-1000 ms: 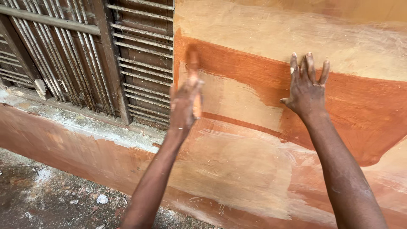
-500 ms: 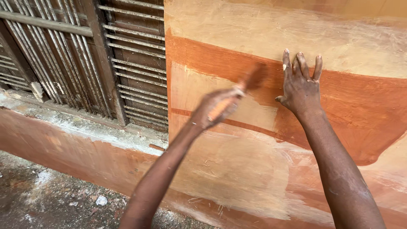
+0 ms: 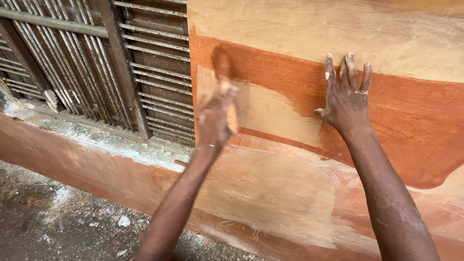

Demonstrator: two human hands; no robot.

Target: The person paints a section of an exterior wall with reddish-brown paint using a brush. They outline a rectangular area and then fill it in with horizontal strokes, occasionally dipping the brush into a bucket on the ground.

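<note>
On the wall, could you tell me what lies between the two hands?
Head view: between left hand and right hand, only bare wall, pale tan below a wet orange band.

Dark wooden slatted shutter (image 3: 96, 63) at left, slats thin and worn. Below it a rough, pale concrete sill (image 3: 92, 137), crumbling in patches. Ground (image 3: 53, 222) beneath is dark, gritty, with small white chips (image 3: 124, 221) scattered near the base.

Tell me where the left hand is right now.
In the head view, the left hand is left of centre, raised against the wall at the edge of the dark orange band, just right of the wooden louvred shutter.
</note>
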